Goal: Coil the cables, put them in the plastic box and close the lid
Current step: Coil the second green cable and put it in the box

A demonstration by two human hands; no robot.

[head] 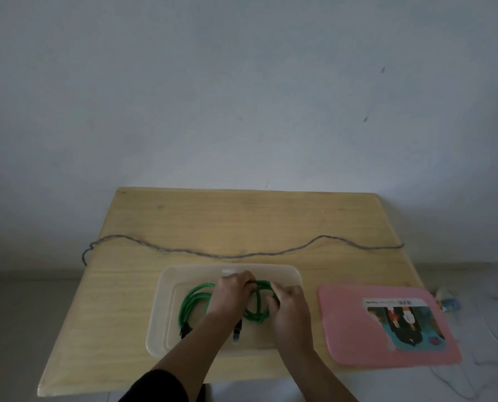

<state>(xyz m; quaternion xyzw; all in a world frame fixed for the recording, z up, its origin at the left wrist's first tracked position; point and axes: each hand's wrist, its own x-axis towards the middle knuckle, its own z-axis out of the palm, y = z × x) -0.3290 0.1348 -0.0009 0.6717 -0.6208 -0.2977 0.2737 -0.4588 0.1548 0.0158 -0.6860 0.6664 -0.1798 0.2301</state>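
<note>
A clear plastic box [160, 309] stands open near the table's front edge. Inside it lies a coiled green cable [194, 297] with black plugs at its ends. My left hand [232, 291] and my right hand [290, 309] are both inside the box, fingers closed on the green loops at the coil's far side. A grey cable [242, 254] lies uncoiled across the table behind the box, its left end hanging off the edge. The pink lid [346, 323], with a picture label, lies flat to the right of the box.
The wooden table [120, 285] stands against a pale wall. A small object and thin white wires lie on the floor at the right, past the lid.
</note>
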